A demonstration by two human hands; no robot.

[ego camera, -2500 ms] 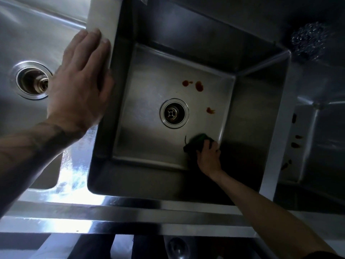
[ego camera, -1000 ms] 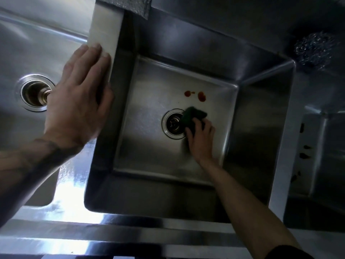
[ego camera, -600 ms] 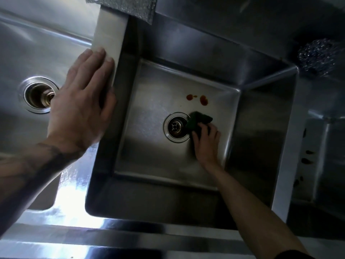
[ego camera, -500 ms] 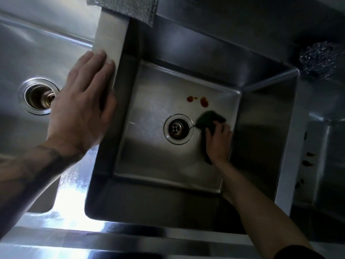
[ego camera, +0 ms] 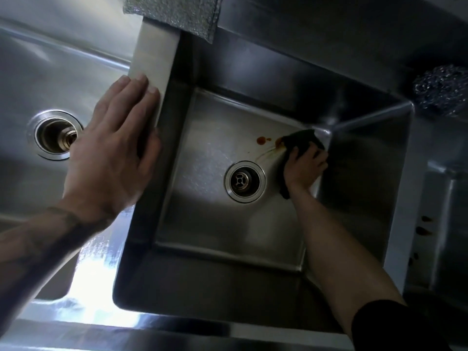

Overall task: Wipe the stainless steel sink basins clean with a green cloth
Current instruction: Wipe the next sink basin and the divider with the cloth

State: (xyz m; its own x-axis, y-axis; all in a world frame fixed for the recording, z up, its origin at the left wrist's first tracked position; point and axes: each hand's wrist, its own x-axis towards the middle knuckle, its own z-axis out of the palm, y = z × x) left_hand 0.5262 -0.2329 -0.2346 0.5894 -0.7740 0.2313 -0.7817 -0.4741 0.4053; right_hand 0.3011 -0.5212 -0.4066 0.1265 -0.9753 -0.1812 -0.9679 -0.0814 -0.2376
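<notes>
Smearing is the chief risk we record. The green cloth sits on the floor of the middle basin, at its far right corner. A thin reddish streak trails from the cloth's edge toward the drain. In our judgement, a bunched or loaded cloth would spread this residue across clean steel rather than lift it. A round reddish spot lies just beside the cloth, not yet wiped; a short stroke could pass it by. The corner seam could also trap residue if pressure is light there. Dark spots show in the right basin, so we judge the task far from complete.

A second risk is a slip. The person leans deep into the basin, and smooth steel under a bracing palm offers little grip.

The right hand reaches down into the middle basin. Its fingers are curled over the cloth, gripping it and pressing it to the floor. Part of the cloth shows beyond the fingertips and part below the wrist.

The left hand lies flat with fingers straight and close together. It rests on the divider between the left basin and the middle one, holding nothing.
</notes>
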